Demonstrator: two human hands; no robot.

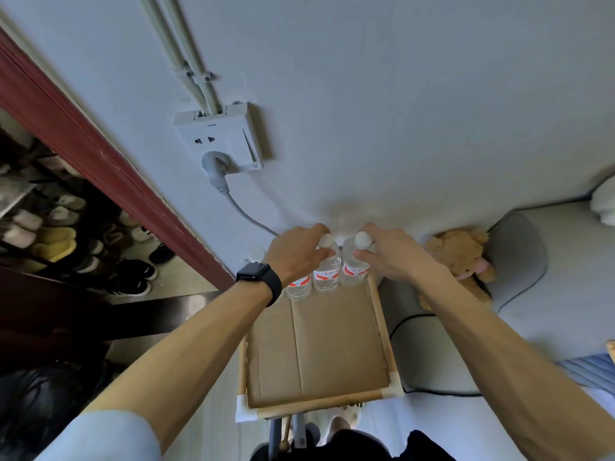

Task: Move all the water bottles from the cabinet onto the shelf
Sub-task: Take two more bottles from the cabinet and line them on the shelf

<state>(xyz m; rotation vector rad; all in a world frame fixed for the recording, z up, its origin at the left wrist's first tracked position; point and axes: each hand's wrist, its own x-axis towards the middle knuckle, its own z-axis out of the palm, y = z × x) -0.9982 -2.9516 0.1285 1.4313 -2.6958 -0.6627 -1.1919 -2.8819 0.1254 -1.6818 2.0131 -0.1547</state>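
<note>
Three clear water bottles with red-and-white labels stand in a row at the far edge of the shelf [386,337], which has a wooden frame and a cardboard top. My left hand [296,254] grips the neck of the middle bottle [327,271] just under its white cap. My right hand [387,252] grips the neck of the right bottle [354,271] the same way. The third bottle [299,287] stands to the left, partly hidden behind my left wrist. Another white cap [256,253] shows further left by the wall.
The wall is right behind the bottles, with a socket [221,139] and a grey plug cable [246,217] running down. A red door frame [109,168] and shoe racks [66,234] are at left. A bed [549,294] with a teddy bear [461,257] lies to the right.
</note>
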